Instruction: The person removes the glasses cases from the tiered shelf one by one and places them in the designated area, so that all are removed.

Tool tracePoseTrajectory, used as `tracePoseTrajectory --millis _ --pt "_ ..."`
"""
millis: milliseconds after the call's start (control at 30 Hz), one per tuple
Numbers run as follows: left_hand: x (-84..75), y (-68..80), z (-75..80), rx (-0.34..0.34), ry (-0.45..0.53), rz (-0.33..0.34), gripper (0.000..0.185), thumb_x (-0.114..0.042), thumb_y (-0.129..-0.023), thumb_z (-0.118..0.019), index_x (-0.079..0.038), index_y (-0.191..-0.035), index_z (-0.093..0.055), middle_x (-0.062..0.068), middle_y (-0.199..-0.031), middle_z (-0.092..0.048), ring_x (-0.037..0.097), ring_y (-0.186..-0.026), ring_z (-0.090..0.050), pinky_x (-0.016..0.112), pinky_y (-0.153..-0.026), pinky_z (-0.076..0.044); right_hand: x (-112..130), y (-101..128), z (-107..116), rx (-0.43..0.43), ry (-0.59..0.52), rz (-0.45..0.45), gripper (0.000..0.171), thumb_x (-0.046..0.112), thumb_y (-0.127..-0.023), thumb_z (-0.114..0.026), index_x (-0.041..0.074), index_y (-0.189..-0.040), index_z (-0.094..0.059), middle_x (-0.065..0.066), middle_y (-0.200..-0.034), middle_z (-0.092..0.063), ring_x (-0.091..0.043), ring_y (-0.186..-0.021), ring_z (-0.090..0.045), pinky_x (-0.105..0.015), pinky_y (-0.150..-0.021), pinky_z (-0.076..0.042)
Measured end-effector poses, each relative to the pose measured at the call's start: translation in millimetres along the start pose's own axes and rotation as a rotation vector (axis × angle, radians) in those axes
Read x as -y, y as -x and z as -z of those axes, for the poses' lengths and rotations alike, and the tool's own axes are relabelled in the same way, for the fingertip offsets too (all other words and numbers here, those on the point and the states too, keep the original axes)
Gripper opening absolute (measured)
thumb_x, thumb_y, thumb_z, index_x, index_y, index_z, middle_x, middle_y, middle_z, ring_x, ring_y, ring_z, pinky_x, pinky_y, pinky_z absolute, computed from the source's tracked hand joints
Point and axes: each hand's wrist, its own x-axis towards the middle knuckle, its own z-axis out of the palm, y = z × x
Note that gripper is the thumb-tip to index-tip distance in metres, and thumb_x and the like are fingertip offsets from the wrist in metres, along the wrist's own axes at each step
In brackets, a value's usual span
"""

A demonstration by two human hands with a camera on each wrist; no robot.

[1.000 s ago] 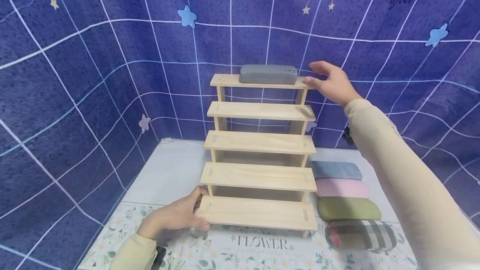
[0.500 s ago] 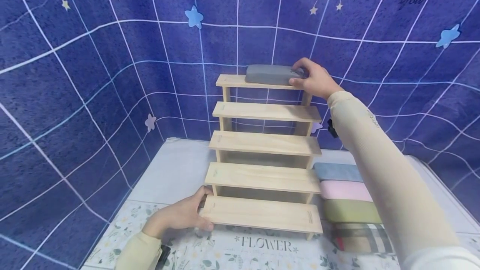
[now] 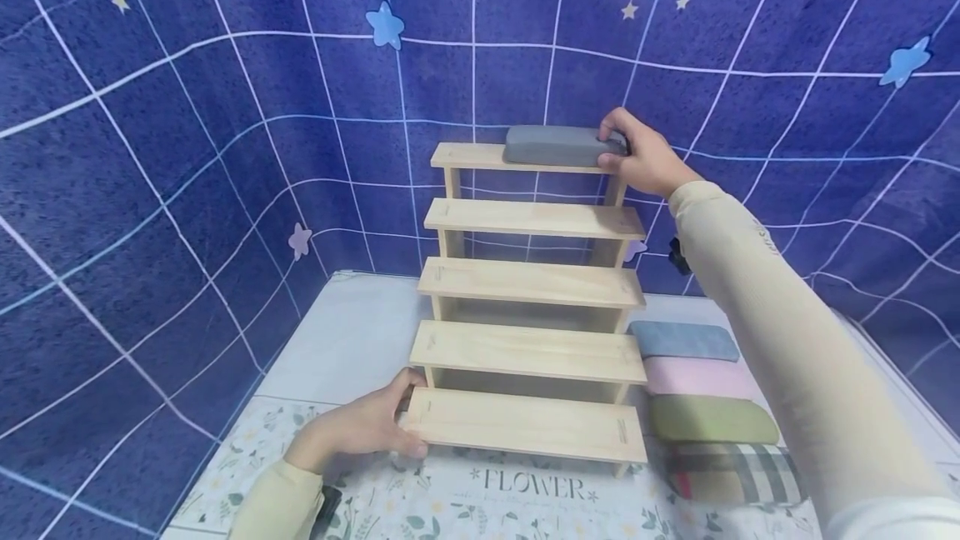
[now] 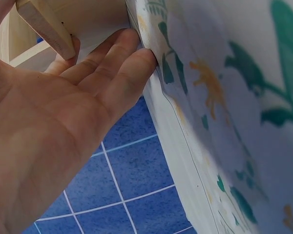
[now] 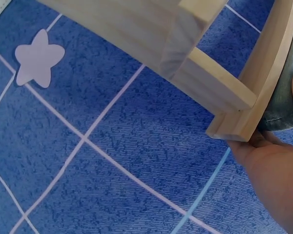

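Note:
A five-step wooden display rack (image 3: 528,283) stands upright in the head view. On its top step lies a grey glasses case (image 3: 555,145), set toward the right end. My right hand (image 3: 647,155) pinches the case's right end, thumb at the front and fingers behind. In the right wrist view that end of the grey case (image 5: 285,92) overhangs close to the board's end, partly cut off by the frame. Down at the left, my left hand (image 3: 367,423) grips the left end of the bottom step, its thumb in front. Its fingers (image 4: 119,73) reach along the tabletop behind the board.
Right of the rack, several cases lie in a row: blue (image 3: 686,341), pink (image 3: 701,377), olive green (image 3: 712,419) and plaid (image 3: 738,473). My right sleeve (image 3: 795,340) passes over their right side. A blue gridded curtain (image 3: 360,107) hangs close behind the rack.
My right hand has come in from the right and taken hold of the grey glasses case, which has slid right along the top step. My left hand stays at the bottom step.

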Motion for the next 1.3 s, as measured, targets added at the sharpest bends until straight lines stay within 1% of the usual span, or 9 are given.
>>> tracePoseTrajectory --millis 133,300,500,733,833,1000,1067,1233,1300 --pt "-0.2 0.9 0.0 -0.006 -0.002 0.000 0.085 -0.032 -0.074 -0.088 -0.009 -0.138 -0.036 0.014 -0.135 -0.054 0.037 -0.127 -0.050 0.063 -0.110 -0.031 -1 2 3 -0.001 0.016 -0.006 0.026 0.009 -0.100 -0.059 0.010 -0.121 -0.044 -0.019 -0.125 -0.052 -0.038 -0.108 -0.045 -0.055 -0.093 -0.036" --pt "-1.0 1.2 -0.1 -0.002 0.017 -0.008 0.084 -0.031 -0.074 -0.088 -0.009 -0.136 -0.037 0.013 -0.132 -0.055 0.036 -0.126 -0.050 0.063 -0.110 -0.031 -7 7 9 -0.019 0.042 -0.018 0.022 0.012 -0.101 -0.059 0.009 -0.115 -0.043 -0.017 -0.111 -0.050 -0.034 -0.096 -0.045 -0.048 -0.082 -0.035" --pt "-0.9 0.6 -1.1 0.000 0.012 0.008 0.083 -0.032 -0.074 -0.088 -0.010 -0.135 -0.037 0.014 -0.136 -0.053 0.037 -0.129 -0.049 0.063 -0.110 -0.031 -16 18 19 -0.047 0.056 -0.002 0.021 0.012 -0.101 -0.060 0.007 -0.111 -0.043 -0.018 -0.105 -0.048 -0.034 -0.092 -0.044 -0.046 -0.078 -0.033" --pt "0.9 0.3 -1.4 -0.003 0.010 0.009 0.082 -0.031 -0.074 -0.088 -0.009 -0.135 -0.037 0.015 -0.136 -0.053 0.036 -0.127 -0.049 0.063 -0.110 -0.032 -24 31 32 -0.077 0.060 -0.028 0.024 0.011 -0.100 -0.062 0.005 -0.101 -0.038 -0.013 -0.088 -0.041 -0.029 -0.077 -0.040 -0.039 -0.069 -0.031" --pt "1.3 -0.3 -1.7 -0.007 0.000 0.012 0.083 -0.031 -0.074 -0.088 -0.009 -0.135 -0.037 0.014 -0.137 -0.053 0.036 -0.128 -0.049 0.062 -0.110 -0.031 -30 36 39 -0.089 0.046 -0.051 0.025 0.011 -0.099 -0.064 0.003 -0.106 -0.041 -0.015 -0.095 -0.045 -0.029 -0.080 -0.042 -0.036 -0.070 -0.033" --pt "1.0 -1.8 -2.2 0.000 0.010 0.013 0.084 -0.031 -0.074 -0.088 -0.009 -0.137 -0.037 0.015 -0.138 -0.052 0.037 -0.129 -0.049 0.063 -0.111 -0.029 -42 45 53 -0.066 0.014 -0.113 0.040 0.017 -0.099 -0.064 0.000 -0.131 -0.046 -0.022 -0.125 -0.050 -0.031 -0.100 -0.049 -0.032 -0.079 -0.042" --pt "0.4 -1.8 -2.3 0.004 0.014 0.012 0.084 -0.030 -0.074 -0.088 -0.009 -0.137 -0.037 0.015 -0.138 -0.052 0.037 -0.128 -0.049 0.064 -0.110 -0.030 -47 50 59 -0.056 -0.008 -0.141 0.047 0.021 -0.099 -0.065 0.001 -0.138 -0.047 -0.021 -0.131 -0.049 -0.027 -0.105 -0.051 -0.028 -0.081 -0.044" --pt "-0.1 -1.0 -2.1 0.005 0.021 0.008 0.085 -0.028 -0.075 -0.089 -0.007 -0.138 -0.036 0.016 -0.138 -0.052 0.036 -0.125 -0.051 0.065 -0.109 -0.031 -57 62 71 -0.065 -0.108 -0.206 0.050 0.026 -0.097 -0.070 0.006 -0.138 -0.049 -0.016 -0.128 -0.050 -0.013 -0.096 -0.057 -0.016 -0.076 -0.050" --pt "0.2 -1.0 -1.8 0.005 0.027 0.003 0.085 -0.028 -0.075 -0.089 -0.007 -0.138 -0.036 0.016 -0.137 -0.052 0.035 -0.125 -0.052 0.064 -0.110 -0.031 -60 66 74 -0.072 -0.138 -0.228 0.051 0.026 -0.096 -0.071 0.007 -0.138 -0.049 -0.015 -0.126 -0.050 -0.010 -0.094 -0.058 -0.015 -0.076 -0.051"
